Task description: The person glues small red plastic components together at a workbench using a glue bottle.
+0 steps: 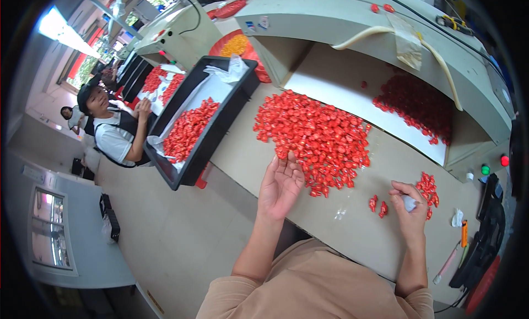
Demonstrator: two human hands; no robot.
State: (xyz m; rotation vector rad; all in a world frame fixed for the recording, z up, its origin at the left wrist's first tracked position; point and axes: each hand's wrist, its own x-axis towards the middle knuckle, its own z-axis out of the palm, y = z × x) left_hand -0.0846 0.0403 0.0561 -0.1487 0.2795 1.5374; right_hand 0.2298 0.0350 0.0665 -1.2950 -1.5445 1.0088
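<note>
A broad pile of small, glossy red pieces (325, 137) covers the middle of the table; their exact kind is too small to tell. My left hand (282, 187) is turned palm up at the near edge of the pile. Its thumb and fingertips close on one small red piece (282, 152). Farther right, my right hand (410, 209) is curled around a small whitish object (408, 203), partly hidden by the fingers. Just left of that hand lie a few loose red pieces (383, 210), and a smaller cluster of red pieces (428, 188) sits beyond it.
A black tray (184, 173) with white lining and red pieces stands at left. Behind the pile is a grey open-fronted machine (341, 16) holding more red pieces inside. An orange cutter (464, 233) and a black device (487, 231) lie at right. A person (115, 126) is at far left.
</note>
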